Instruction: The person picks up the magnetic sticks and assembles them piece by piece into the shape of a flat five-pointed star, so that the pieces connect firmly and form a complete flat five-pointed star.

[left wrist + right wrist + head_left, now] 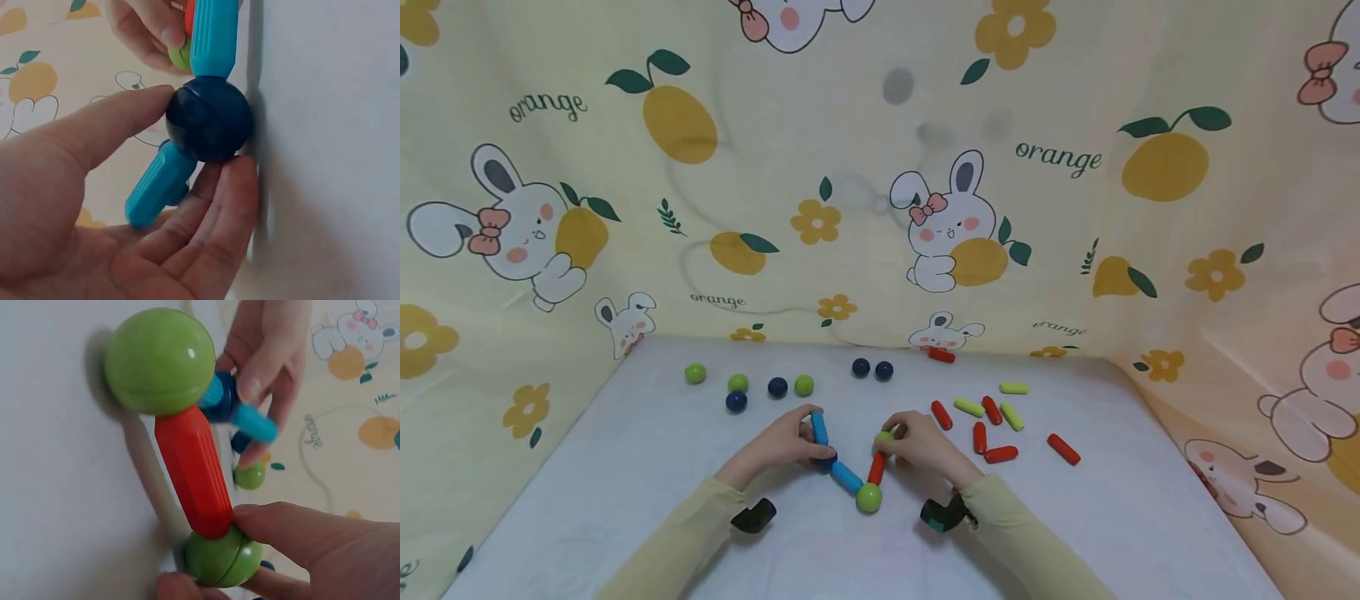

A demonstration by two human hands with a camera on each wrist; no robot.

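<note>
My left hand [790,439] pinches a dark blue ball [209,119] between thumb and fingers. Two blue rods join that ball: one blue rod [161,184] points back over the palm, the other blue rod [847,477] runs to a green ball [868,498] at the near corner. From this corner ball a red rod [194,472] leads to a second green ball [224,556], which my right hand [921,444] holds between thumb and fingers. Together the pieces make a bent V-shaped chain on the white table.
Several loose red rods [1063,449] and yellow-green rods [1014,388] lie to the right on the white table [820,558]. Toward the back left are green balls [696,373] and dark blue balls [777,387]. A patterned cloth [850,167] rises behind the table.
</note>
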